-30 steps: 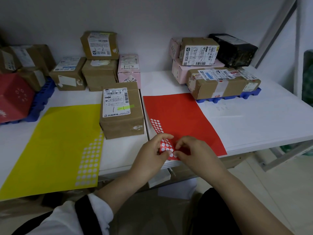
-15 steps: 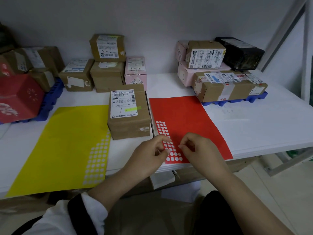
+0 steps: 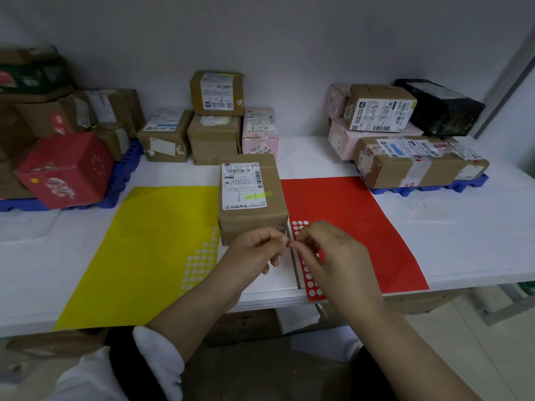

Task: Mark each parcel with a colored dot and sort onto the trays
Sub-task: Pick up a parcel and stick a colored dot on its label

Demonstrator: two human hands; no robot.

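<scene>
1 parcel (image 3: 252,198) is laid label-up, its long axis pointed at the wall. Left hand (image 3: 254,251) and right hand (image 3: 330,256) are pinched fingertip-to-fingertip; contents cannot be told.

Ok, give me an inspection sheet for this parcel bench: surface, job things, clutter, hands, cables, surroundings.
Surface: white table; yellow dot sheet left, red dot sheet right, both partly used.
Job's things: brown parcel marked 1-1 between the sheets; parcels stacked on left blue tray and right blue tray; more parcels at the back, off the trays.
Clutter: nothing seen.
Hands: left hand and right hand pinch what looks like a red dot together.
Cables: nothing seen.
Surroundings: grey wall; cardboard under the table.
</scene>
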